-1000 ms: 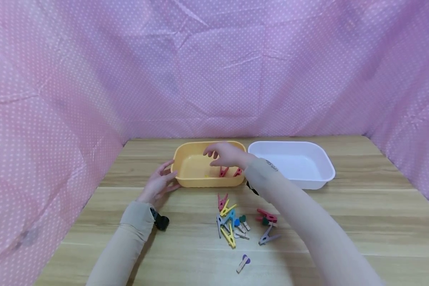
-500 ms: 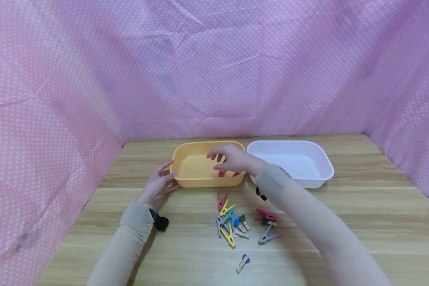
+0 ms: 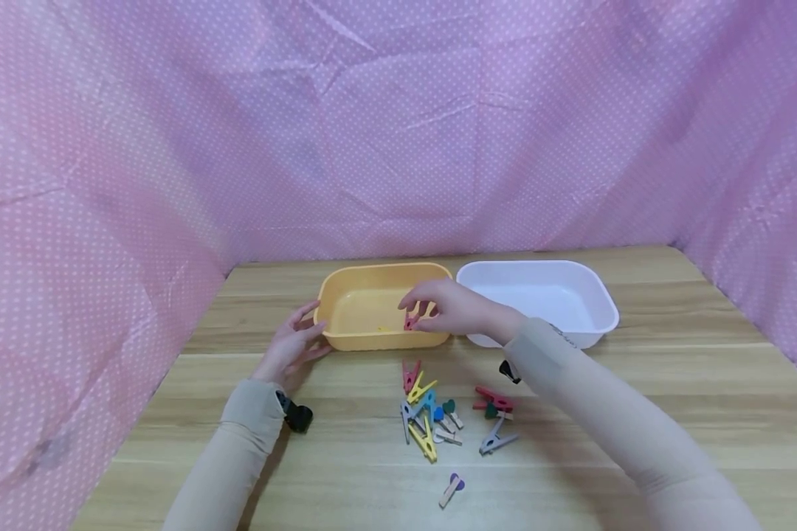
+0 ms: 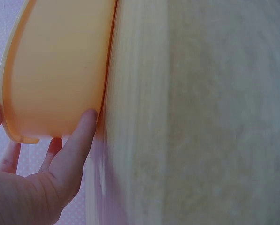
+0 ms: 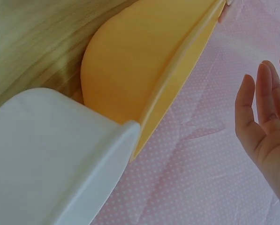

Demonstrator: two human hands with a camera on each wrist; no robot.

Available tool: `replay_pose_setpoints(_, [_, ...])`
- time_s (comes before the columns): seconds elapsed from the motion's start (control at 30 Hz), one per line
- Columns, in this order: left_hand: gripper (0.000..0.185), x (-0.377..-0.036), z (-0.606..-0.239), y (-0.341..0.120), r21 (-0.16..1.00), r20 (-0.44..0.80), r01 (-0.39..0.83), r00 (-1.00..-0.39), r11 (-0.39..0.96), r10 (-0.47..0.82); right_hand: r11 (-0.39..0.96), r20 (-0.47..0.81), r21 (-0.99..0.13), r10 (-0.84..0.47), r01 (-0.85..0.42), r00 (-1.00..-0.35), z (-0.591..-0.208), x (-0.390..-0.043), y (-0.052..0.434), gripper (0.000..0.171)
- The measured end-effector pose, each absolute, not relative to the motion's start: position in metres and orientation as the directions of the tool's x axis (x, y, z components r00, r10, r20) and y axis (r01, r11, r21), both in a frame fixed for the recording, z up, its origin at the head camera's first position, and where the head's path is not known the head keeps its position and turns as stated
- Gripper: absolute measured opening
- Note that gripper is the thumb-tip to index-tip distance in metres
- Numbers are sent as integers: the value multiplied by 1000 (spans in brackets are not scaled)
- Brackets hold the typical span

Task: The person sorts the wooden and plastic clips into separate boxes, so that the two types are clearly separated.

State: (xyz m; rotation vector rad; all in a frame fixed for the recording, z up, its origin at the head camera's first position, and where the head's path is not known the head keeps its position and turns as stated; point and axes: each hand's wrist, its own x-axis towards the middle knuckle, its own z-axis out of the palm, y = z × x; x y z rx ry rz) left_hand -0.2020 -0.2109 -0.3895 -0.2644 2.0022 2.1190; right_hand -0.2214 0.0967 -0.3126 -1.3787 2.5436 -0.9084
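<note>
My left hand [image 3: 288,348] rests against the left end of a yellow tray [image 3: 385,341], fingers spread along its outer wall and rim. In the left wrist view my left hand [image 4: 46,187] touches the tray's wall [image 4: 60,70] with straight fingers. My right hand [image 3: 454,308] is over the tray's right end, fingers loosely bent. In the right wrist view my right hand [image 5: 271,112] holds nothing. Inside the tray lies a red clothespin [image 3: 409,322], partly hidden behind the right fingers; a small yellow piece [image 3: 381,329] shows beside it.
A white tray [image 3: 594,339] stands close to the yellow one's right. In front lies a pile of clothespins [image 3: 425,402] in several colours. To its right are red [image 3: 498,400] and grey clothespins [image 3: 497,441]; nearer lies a wooden peg with a purple heart [image 3: 452,490].
My right hand has drawn back to the right and slightly toward me over the yellow tray. The left hand stays at the tray's left end; the clothespins on the table have not moved.
</note>
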Motion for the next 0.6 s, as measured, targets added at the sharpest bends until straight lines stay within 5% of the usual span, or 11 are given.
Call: replay_pose_setpoints(0.6, [63,-201,-391,-212,961,-266,-268,-963,-71,45,421,154,-469,-826,-776,-541,-324,-201,123,26])
